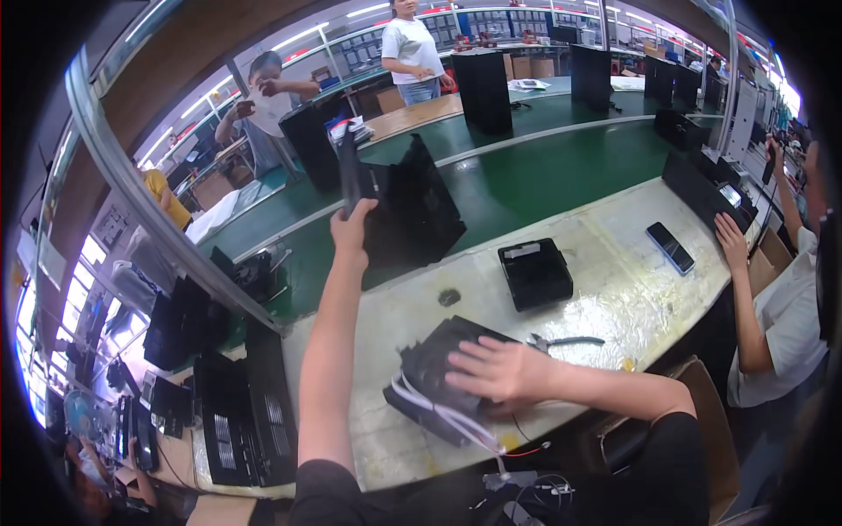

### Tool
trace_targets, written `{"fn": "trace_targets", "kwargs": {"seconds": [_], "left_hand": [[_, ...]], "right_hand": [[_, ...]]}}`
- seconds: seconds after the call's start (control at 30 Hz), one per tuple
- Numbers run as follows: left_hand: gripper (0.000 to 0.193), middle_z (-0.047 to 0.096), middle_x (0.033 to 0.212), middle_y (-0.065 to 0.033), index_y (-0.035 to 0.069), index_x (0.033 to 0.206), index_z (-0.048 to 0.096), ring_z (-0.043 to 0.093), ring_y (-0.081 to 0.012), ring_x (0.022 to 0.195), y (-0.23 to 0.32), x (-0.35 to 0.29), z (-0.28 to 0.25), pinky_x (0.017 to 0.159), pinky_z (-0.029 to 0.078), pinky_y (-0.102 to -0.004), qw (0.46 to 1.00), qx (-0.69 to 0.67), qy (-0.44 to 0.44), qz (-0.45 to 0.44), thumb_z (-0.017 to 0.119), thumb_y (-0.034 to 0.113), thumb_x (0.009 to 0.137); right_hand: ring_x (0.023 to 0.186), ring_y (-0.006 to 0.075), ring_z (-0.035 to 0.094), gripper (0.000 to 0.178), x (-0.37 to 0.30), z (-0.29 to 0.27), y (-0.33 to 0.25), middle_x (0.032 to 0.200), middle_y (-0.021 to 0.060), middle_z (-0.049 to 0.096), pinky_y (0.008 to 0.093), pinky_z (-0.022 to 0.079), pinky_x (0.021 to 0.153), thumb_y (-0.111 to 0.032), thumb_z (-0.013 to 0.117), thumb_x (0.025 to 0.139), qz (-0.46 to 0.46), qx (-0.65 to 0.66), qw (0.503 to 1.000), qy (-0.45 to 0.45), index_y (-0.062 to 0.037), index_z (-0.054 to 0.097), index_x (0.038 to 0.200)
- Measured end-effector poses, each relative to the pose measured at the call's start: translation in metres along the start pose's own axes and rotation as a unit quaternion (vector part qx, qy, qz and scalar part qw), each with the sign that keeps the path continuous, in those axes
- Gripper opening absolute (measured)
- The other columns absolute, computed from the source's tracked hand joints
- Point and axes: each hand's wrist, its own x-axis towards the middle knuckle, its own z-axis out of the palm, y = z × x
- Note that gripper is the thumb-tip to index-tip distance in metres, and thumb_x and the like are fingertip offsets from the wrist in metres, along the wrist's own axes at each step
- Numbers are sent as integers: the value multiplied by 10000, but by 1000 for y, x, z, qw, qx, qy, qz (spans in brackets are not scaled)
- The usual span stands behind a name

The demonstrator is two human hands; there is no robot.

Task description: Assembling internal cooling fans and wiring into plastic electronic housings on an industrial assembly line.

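My left hand point(351, 232) reaches far forward, its fingers closed on the near edge of a black sheet-like case point(408, 206) that stands at the edge of the green conveyor. My right hand point(498, 373) lies with fingers spread on a black boxy unit point(431, 351) close to me on the bench, gripping nothing. A bundle of white cables point(447, 414) runs across that unit, with thin red and dark wires at its end. Cutting pliers point(566, 340) lie just beyond my right wrist. Farther off sits a square black tray-like part point(537, 276).
The pale worktop point(605, 228) also carries a phone point(670, 248). At right, a co-worker's hand point(732, 238) touches a long black housing point(697, 188). Tall black cases point(482, 92) stand along the green conveyor point(544, 175). A metal post point(167, 219) rises at left, near black panels point(241, 421).
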Motion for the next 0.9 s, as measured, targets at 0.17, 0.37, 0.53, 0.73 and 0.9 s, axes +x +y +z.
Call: {"fn": "trace_targets", "kwargs": {"seconds": [0.17,0.37,0.53,0.73,0.9], "left_hand": [[959,564,1160,-168,-36,1428,288,595,-242,996,9,-111,-49,832,513,-357,997,-23,66,-19,827,203,672],[1069,481,1261,-217,16,1501,121,583,-285,1038,4,-236,-94,869,521,-408,986,-123,61,-98,824,209,720],[1062,426,1327,-205,19,1512,-4,510,-270,1153,-11,-333,-74,974,452,-414,963,-178,63,-195,764,99,784],[868,482,1280,-164,29,1480,174,522,-246,1115,-21,-327,-115,935,425,-388,961,-194,56,-190,709,319,862],[682,580,1064,-102,63,1337,441,554,-221,964,-17,-275,-126,811,453,-361,952,-162,5,-259,724,421,832]], "right_hand": [[1089,285,654,932,-19,-20,-5,1227,192,634,336,526,916,-352,896,580,188,313,917,160,15,513,1346],[947,180,638,647,-18,-20,-32,1088,85,629,310,526,873,-44,767,699,323,608,578,438,22,481,1275],[1099,308,626,597,-40,-41,-43,1239,153,627,448,492,987,-371,609,860,335,743,389,430,-9,517,1325],[1012,271,660,490,-61,-59,-76,1156,155,662,397,534,911,-274,593,843,361,750,380,402,1,577,1248],[1013,285,651,530,-38,-53,-105,1140,172,645,455,549,869,-231,588,828,328,854,235,327,23,526,1289]]}}
